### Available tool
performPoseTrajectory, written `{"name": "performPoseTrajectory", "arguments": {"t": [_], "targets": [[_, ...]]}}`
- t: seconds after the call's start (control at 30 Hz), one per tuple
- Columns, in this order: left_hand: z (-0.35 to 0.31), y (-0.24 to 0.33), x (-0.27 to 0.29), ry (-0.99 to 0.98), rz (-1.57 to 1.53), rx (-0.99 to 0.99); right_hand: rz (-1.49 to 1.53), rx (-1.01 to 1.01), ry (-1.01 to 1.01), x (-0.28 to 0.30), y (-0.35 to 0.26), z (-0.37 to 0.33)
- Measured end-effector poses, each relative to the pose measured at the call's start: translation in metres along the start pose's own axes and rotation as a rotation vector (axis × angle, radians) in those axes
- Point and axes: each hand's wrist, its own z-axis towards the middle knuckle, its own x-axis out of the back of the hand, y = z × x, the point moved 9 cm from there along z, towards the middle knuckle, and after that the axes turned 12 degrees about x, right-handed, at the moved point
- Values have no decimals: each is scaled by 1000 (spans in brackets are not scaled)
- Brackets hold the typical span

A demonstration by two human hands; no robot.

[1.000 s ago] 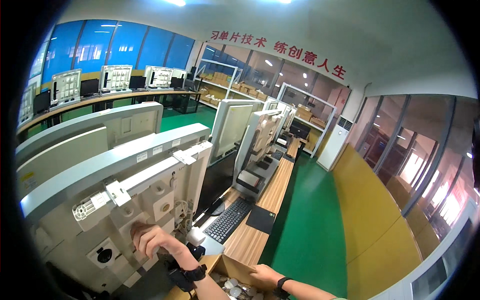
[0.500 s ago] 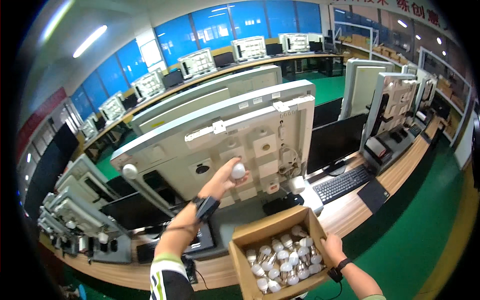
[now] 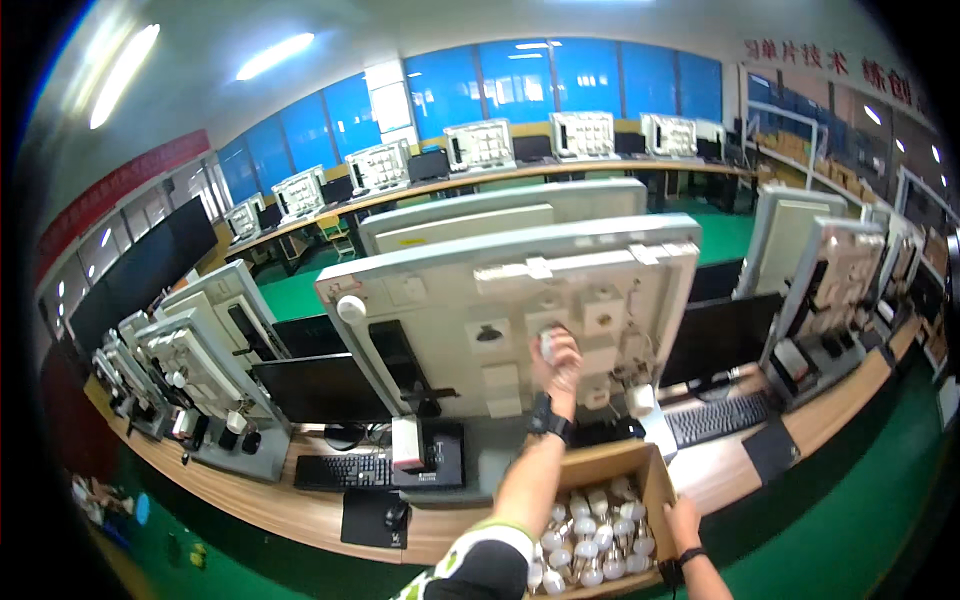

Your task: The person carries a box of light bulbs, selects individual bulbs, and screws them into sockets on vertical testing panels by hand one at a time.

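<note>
My left hand [image 3: 562,366] is raised to the upright white board [image 3: 440,300], its fingers closed around a white light bulb [image 3: 546,346]. The hand is in front of a square fixture on the board; whether the bulb touches the fixture is hidden behind my fingers. Low at the right, my right hand [image 3: 684,522] grips the right wall of an open cardboard box [image 3: 657,490]. Inside the box lie several loose white bulbs [image 3: 600,535] with metal bases. Beside my left hand, a dark round socket [image 3: 488,334] shows on the board.
Below the board are a keyboard [image 3: 335,471], a mouse [image 3: 396,515] and a small white box [image 3: 407,442]. To the right stand a monitor [image 3: 722,338] and another keyboard [image 3: 720,420]. More boards line the curved desk [image 3: 250,492] on both sides.
My left hand with the bulb has moved up to the board and turned, so the fingers now cover more of the bulb. The view has shifted left; my right hand still holds the box.
</note>
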Motion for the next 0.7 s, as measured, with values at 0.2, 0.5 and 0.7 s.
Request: {"name": "performPoseTrajectory", "arguments": {"t": [0.2, 0.5, 0.7], "targets": [[-25, 12, 14, 531, 270, 172, -113, -64, 1, 7, -10, 2], [-22, 58, 11, 845, 708, 82, -165, -20, -9, 10, -30, 5], [-7, 18, 4, 166, 44, 98, -127, -37, 25, 26, -44, 3]]}}
